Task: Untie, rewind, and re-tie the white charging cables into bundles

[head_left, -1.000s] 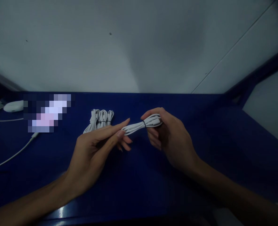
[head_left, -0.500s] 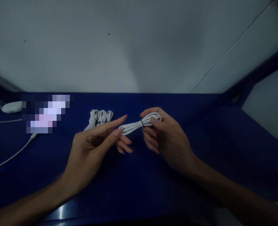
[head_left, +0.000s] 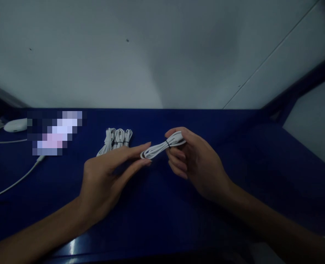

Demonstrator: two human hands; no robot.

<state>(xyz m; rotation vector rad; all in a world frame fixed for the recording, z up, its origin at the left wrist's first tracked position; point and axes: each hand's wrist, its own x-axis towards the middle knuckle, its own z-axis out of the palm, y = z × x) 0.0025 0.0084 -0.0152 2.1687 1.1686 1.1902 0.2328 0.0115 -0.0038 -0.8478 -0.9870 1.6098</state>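
A coiled white cable, bound by a black tie around its middle, is held above the blue table between both hands. My left hand pinches the looped left end between thumb and fingertips. At the other end, my right hand grips the bundle between thumb and forefinger, its lower fingers curled beneath. Behind my left hand lie several similar white cable bundles side by side, also with dark ties; my hand hides their near ends.
Toward the left sits a pixelated bright-screened device with a white cord running from it. A white rounded object lies beside it. A pale wall rises along the back edge of the blue table.
My left fingers have closed from a spread pose into a pinch on the cable's left end. The right thumb has shifted on the bundle, which is slightly more tilted.
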